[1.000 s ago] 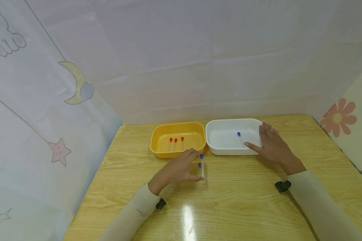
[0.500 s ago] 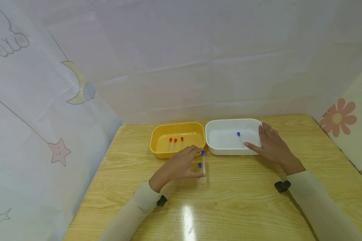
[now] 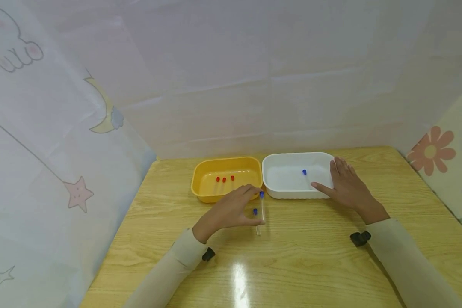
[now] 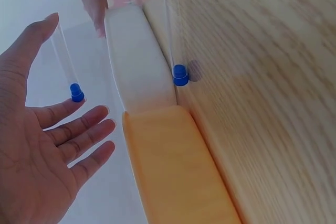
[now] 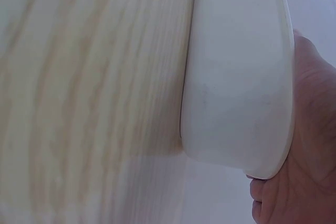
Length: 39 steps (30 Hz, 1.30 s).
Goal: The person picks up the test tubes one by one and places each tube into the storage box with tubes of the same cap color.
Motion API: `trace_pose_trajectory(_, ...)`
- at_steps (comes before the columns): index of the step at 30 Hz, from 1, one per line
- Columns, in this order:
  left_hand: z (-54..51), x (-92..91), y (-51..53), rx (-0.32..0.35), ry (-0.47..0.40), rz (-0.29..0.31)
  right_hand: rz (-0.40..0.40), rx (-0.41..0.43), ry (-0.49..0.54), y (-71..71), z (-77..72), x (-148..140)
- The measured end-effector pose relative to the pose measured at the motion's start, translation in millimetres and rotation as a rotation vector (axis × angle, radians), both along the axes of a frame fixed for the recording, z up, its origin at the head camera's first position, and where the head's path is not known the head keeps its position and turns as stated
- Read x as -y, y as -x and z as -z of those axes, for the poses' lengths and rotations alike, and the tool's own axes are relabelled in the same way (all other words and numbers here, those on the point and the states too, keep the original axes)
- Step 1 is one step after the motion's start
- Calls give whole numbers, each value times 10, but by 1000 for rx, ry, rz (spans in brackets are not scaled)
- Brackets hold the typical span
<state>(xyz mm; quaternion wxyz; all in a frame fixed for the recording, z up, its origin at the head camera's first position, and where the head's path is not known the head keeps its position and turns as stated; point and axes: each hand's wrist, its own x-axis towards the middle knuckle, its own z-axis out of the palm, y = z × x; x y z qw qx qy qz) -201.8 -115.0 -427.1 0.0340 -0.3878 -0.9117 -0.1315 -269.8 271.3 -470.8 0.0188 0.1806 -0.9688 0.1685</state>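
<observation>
My left hand (image 3: 231,209) pinches a clear test tube (image 3: 262,207) with a blue cap. In the left wrist view, the thumb tip is at the tube's bare end and the index fingertip at its cap (image 4: 77,94); the other fingers are spread. Below it on the table lies a second blue-capped test tube (image 3: 256,212), partly behind the hand. My right hand (image 3: 348,188) rests on the right end of the white tray (image 3: 292,194), thumb over the near rim and fingers extended. One blue-capped tube (image 3: 304,172) lies in that tray.
A yellow tray (image 3: 209,198) stands directly left of the white one, with 3 red-capped tubes (image 3: 224,180) inside. Both trays sit near the back of the wooden table (image 3: 300,256). A pale printed sheet (image 3: 215,85) hangs behind and at the sides.
The left hand has lifted the held tube slightly off the table and shifted it a little forward and right, away from the lying tube. The right hand stays on the white tray.
</observation>
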Motion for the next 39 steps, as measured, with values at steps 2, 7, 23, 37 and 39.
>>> trace_pose_trajectory(2,-11,-12,9,-5,-1,2,0,4,-1,-3,-6,0)
trace_pose_trajectory(7,-48,-49,29,-7,-17,5,4,-2,1,0,-31,3)
trace_pose_trajectory(23,-83,-125,93,-25,-14,2,14,9,-1,8,-1,-4)
trace_pose_trajectory(37,-100,-166,160,-23,-20,-5,11,17,6,-20,-14,13)
trace_pose_trajectory(39,-102,-178,175,-30,-25,-1,10,9,3,-8,2,4)
